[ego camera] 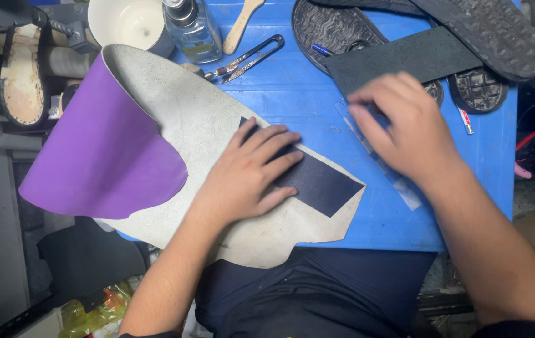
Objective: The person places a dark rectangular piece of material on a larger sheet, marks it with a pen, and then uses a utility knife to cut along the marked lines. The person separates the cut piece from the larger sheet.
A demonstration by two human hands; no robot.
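On the blue worktop [317, 100], left hand [249, 172] lies flat, pinning the dark strip [321, 183] to the hide [198, 125], while right hand [405, 128], fingers loosely spread, settles on the clear ruler [399, 184], which needs gripping next.

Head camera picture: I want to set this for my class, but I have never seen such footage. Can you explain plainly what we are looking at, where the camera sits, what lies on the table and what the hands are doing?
There is no machine here: a person works with two bare hands, and the one camera is worn on the head, looking down at them. The left hand presses flat on a dark rectangular strip, which lies on a big sheet of leather, grey on its rough side and purple where it curls over. The right hand, blurred, rests on a clear plastic ruler; neither hand grips anything. All this lies on a blue table. Farther back are thread snips, a glass bottle, a white bowl, a wooden handle, black shoe soles and a dark flat sheet.
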